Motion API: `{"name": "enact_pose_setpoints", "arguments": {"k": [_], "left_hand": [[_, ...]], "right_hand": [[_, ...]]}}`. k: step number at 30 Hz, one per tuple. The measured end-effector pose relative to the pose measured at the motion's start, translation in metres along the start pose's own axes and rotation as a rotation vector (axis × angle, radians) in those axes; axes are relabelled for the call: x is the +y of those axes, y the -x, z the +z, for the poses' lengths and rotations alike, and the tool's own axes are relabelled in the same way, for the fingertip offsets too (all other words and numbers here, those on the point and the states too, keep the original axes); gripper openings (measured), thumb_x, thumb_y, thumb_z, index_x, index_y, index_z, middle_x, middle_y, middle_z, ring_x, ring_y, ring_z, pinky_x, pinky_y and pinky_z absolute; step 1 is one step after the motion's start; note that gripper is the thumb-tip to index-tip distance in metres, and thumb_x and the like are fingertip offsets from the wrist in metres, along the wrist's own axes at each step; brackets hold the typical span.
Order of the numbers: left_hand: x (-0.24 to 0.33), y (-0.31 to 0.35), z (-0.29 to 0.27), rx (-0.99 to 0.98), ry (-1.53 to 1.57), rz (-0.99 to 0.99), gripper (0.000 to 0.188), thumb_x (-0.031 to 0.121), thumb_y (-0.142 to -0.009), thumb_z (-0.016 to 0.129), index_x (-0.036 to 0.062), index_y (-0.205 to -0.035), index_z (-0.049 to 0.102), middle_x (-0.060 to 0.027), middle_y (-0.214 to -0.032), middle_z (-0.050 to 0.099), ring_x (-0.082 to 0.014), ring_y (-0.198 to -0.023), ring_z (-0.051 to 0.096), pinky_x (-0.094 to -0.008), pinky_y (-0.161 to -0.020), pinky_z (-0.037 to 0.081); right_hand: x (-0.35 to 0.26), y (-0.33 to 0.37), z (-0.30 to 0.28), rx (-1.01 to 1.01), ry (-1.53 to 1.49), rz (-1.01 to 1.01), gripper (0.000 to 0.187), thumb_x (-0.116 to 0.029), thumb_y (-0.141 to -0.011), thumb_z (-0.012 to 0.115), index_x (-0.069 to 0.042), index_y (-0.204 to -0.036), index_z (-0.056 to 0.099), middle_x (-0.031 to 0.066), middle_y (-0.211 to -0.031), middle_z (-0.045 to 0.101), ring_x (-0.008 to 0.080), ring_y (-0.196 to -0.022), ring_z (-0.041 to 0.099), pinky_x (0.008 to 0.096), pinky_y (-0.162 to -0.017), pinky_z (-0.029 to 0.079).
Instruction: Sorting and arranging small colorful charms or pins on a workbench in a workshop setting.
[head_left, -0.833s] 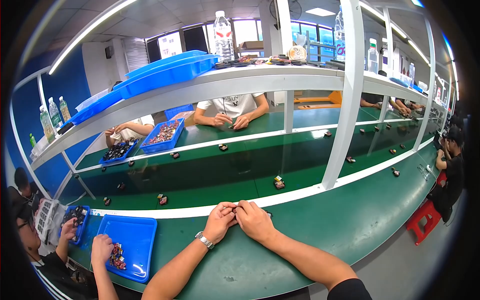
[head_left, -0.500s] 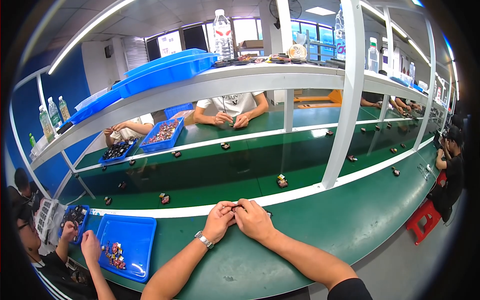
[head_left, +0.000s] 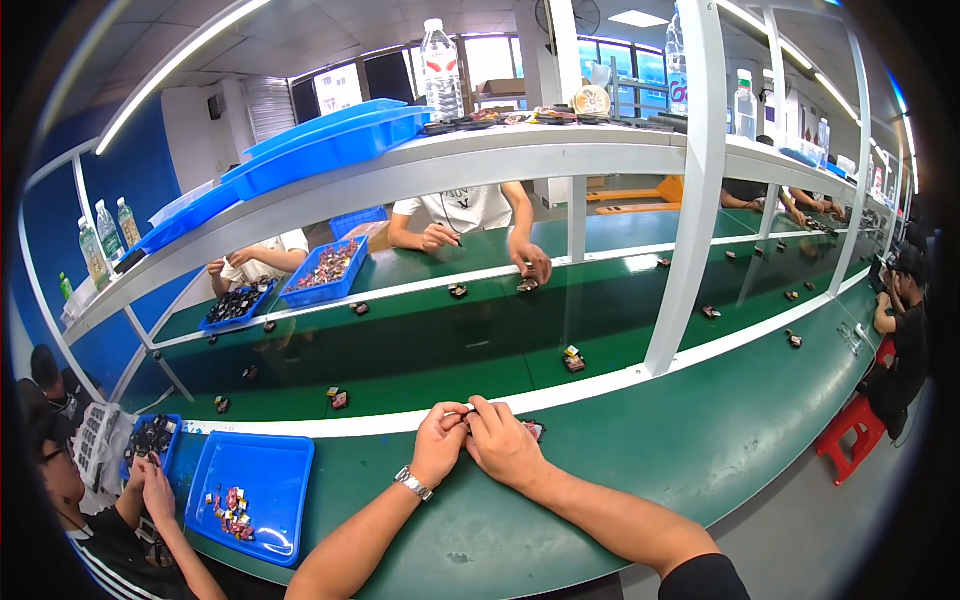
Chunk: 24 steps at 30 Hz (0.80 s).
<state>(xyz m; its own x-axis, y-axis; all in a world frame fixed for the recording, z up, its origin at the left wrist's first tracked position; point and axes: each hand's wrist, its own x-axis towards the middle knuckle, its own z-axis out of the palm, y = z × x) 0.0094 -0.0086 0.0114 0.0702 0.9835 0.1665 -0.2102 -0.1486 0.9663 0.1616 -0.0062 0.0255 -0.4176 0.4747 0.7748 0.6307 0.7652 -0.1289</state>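
A: Head view: where do the two hands sit?

B: The left hand and the right hand meet at the near edge of the green tabletop, just in front of the white strip that runs along it. A wristwatch circles the left wrist.

A: What do they hold?

B: Both hands are curled, fingertips pinched together on a small part between them. It is pale and mostly covered by the fingers, so its shape cannot be told. It sits at the fingertips, just above the tabletop.

A: What lies closest?

B: A small dark piece rests on the tabletop, touching or just beside the right hand's far side. To the left lies a blue tray holding a scatter of small coloured parts.

A: And beyond the strip?

B: A lower green belt carries small dark pieces well apart, one near the white post at. Across it, another person's hand rests on a piece. At lower left, a seated co-worker's hand reaches beside the tray.
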Motion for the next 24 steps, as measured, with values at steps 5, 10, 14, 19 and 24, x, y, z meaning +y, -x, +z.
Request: {"name": "enact_pose_setpoints", "arguments": {"k": [5, 10, 14, 19, 24], "left_hand": [[-0.003, 0.000, 0.000, 0.044, -0.069, 0.059, 0.021, -0.009, -0.091, 0.046, 0.0000, -0.109, 0.051, -0.0097, -0.095, 0.066, -0.0106, -0.081, 0.062, -0.0240, -0.066, 0.051], [-0.005, 0.000, 0.000, 0.119, -0.174, 0.115, 0.017, -0.007, -0.092, 0.047, 0.0005, -0.106, 0.051, -0.0086, -0.087, 0.067, -0.0100, -0.072, 0.061, -0.0234, -0.059, 0.049], [-0.003, 0.000, -0.001, 0.083, -0.095, 0.072, 0.019, -0.007, -0.092, 0.048, 0.0008, -0.109, 0.051, -0.0090, -0.093, 0.067, -0.0111, -0.079, 0.063, -0.0242, -0.064, 0.052], [0.006, 0.000, -0.002, 0.000, 0.138, -0.061, 0.024, -0.006, -0.093, 0.051, 0.0026, -0.116, 0.050, -0.0086, -0.106, 0.064, -0.0144, -0.094, 0.064, -0.0282, -0.079, 0.057], [0.004, 0.001, -0.008, -0.034, 0.161, -0.068, 0.024, -0.005, -0.094, 0.052, 0.0034, -0.116, 0.050, -0.0073, -0.107, 0.064, -0.0136, -0.095, 0.063, -0.0276, -0.080, 0.056]], "right_hand": [[-0.002, -0.001, 0.000, 0.021, 0.075, -0.087, 0.028, -0.006, -0.072, 0.068, 0.005, -0.096, 0.059, 0.0185, -0.117, 0.056, 0.0278, -0.092, 0.058, 0.0328, -0.078, 0.053], [-0.005, -0.003, -0.002, 0.035, 0.171, -0.207, 0.027, -0.008, -0.073, 0.064, 0.005, -0.096, 0.059, 0.0181, -0.115, 0.057, 0.0259, -0.087, 0.057, 0.0312, -0.077, 0.053], [-0.001, -0.003, -0.004, 0.032, 0.180, -0.206, 0.030, -0.008, -0.072, 0.065, 0.006, -0.097, 0.059, 0.0182, -0.114, 0.057, 0.0259, -0.089, 0.058, 0.0315, -0.077, 0.053], [0.003, -0.006, -0.008, 0.069, 0.062, -0.103, 0.031, -0.007, -0.074, 0.069, 0.006, -0.101, 0.063, 0.0147, -0.113, 0.058, 0.0254, -0.093, 0.060, 0.0326, -0.079, 0.053], [0.002, -0.004, -0.007, 0.060, 0.004, -0.056, 0.029, -0.006, -0.075, 0.070, 0.004, -0.102, 0.065, 0.0126, -0.113, 0.059, 0.0260, -0.095, 0.060, 0.0336, -0.079, 0.054]]}}
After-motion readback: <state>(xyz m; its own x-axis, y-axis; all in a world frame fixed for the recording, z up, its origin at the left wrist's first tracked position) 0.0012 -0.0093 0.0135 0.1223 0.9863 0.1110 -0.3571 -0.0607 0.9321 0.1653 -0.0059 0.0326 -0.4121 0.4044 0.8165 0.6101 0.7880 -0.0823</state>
